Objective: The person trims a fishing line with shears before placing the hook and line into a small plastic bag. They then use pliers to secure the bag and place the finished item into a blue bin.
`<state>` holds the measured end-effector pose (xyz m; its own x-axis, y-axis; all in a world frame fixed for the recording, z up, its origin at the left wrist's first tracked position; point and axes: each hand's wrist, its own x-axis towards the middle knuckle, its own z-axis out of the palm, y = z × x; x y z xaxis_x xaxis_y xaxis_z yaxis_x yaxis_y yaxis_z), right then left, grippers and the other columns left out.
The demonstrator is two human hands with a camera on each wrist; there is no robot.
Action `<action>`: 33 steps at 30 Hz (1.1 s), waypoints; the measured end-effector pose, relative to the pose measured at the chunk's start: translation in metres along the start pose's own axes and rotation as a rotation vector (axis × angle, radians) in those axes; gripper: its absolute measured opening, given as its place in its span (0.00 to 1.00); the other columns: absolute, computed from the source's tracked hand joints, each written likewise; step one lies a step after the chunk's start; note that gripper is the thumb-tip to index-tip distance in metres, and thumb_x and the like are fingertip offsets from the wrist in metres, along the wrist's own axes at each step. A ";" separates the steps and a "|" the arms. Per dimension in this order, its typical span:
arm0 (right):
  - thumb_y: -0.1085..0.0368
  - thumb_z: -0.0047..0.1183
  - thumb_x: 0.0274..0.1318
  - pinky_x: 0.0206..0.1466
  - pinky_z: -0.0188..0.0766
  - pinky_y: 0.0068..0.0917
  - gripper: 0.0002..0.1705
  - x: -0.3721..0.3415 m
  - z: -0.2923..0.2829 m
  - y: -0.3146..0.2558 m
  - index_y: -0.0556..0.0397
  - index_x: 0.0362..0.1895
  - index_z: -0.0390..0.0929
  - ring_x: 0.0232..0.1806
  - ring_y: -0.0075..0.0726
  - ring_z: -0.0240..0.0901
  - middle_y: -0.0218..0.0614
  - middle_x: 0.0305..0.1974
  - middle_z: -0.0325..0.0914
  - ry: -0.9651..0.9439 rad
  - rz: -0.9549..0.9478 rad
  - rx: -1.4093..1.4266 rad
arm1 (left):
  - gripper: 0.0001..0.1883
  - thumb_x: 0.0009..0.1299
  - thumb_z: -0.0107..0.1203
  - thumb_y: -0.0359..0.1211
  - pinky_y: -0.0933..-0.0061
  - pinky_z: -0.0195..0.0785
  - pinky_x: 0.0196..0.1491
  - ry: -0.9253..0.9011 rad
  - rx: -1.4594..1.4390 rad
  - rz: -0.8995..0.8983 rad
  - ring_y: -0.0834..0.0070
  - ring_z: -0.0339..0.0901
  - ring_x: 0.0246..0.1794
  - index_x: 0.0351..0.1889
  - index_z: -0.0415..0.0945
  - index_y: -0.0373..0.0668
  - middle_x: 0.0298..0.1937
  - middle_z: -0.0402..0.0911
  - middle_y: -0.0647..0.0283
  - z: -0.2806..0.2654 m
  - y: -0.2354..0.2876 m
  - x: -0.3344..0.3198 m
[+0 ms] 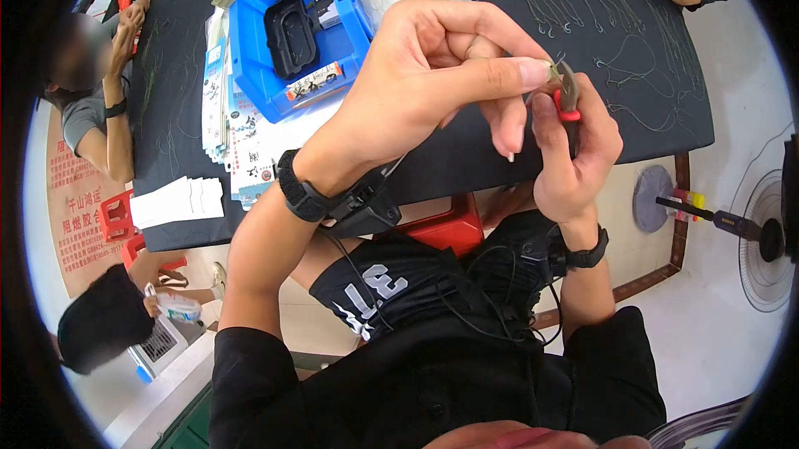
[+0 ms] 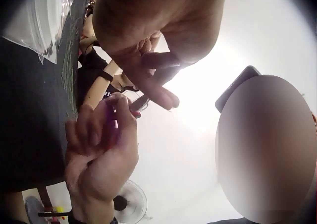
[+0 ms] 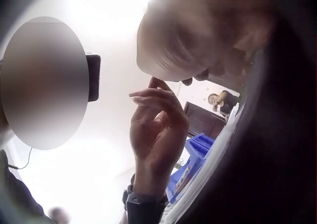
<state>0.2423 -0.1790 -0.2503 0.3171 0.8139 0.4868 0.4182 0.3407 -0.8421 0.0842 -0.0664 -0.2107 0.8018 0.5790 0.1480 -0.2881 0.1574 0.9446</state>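
Observation:
Over the table's front edge, my left hand (image 1: 441,66) pinches something small and thin, greenish at the tip (image 1: 553,71), between thumb and index finger. Its kind I cannot tell. My right hand (image 1: 583,153) grips small pliers (image 1: 569,93) with red on the handles, and their metal jaws point up beside the left fingertips. The right fingers cover most of the handles. In the left wrist view the right hand (image 2: 101,149) faces the left hand (image 2: 158,30), with the tool's tip between them. The right wrist view shows the left hand (image 3: 158,125) reaching up to the right one.
A blue bin (image 1: 359,8) with a black tray (image 1: 290,37) stands left of my hands, by printed cards (image 1: 216,108) and white papers (image 1: 179,203). Thin lines with small hooks (image 1: 545,29) lie on the black-covered table (image 1: 491,166). Another person (image 1: 108,124) sits at left; a fan (image 1: 766,241) stands right.

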 end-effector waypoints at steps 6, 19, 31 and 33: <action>0.71 0.53 0.68 0.26 0.56 0.17 0.05 -0.001 0.012 0.003 0.60 0.38 0.78 0.22 0.13 0.64 0.27 0.23 0.71 0.035 0.118 0.185 | 0.07 0.75 0.57 0.22 0.81 0.65 0.12 0.065 -0.056 0.042 0.81 0.70 0.10 0.46 0.79 0.25 0.17 0.74 0.65 0.004 0.000 0.001; 0.71 0.51 0.68 0.33 0.58 0.17 0.06 -0.002 0.002 0.012 0.55 0.35 0.71 0.30 0.15 0.60 0.25 0.30 0.69 0.049 0.126 0.205 | 0.06 0.75 0.58 0.23 0.81 0.64 0.12 0.180 -0.011 0.079 0.84 0.68 0.09 0.45 0.81 0.28 0.16 0.74 0.67 0.004 -0.004 0.003; 0.67 0.43 0.71 0.42 0.70 0.25 0.10 -0.001 0.044 -0.015 0.59 0.50 0.66 0.36 0.23 0.69 0.34 0.36 0.72 0.007 0.226 0.549 | 0.03 0.74 0.59 0.21 0.83 0.60 0.19 0.255 0.237 0.270 0.89 0.67 0.13 0.43 0.81 0.31 0.18 0.75 0.72 0.009 -0.003 -0.001; 0.67 0.43 0.71 0.42 0.71 0.25 0.12 0.000 0.043 -0.020 0.60 0.53 0.66 0.36 0.23 0.70 0.33 0.36 0.72 0.012 0.285 0.560 | 0.03 0.74 0.59 0.20 0.84 0.60 0.20 0.246 0.225 0.299 0.91 0.67 0.14 0.44 0.81 0.31 0.18 0.73 0.74 0.009 -0.008 -0.001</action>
<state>0.1970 -0.1659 -0.2432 0.3616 0.9047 0.2252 -0.1927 0.3089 -0.9314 0.0903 -0.0752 -0.2157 0.5443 0.7501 0.3756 -0.3451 -0.2079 0.9152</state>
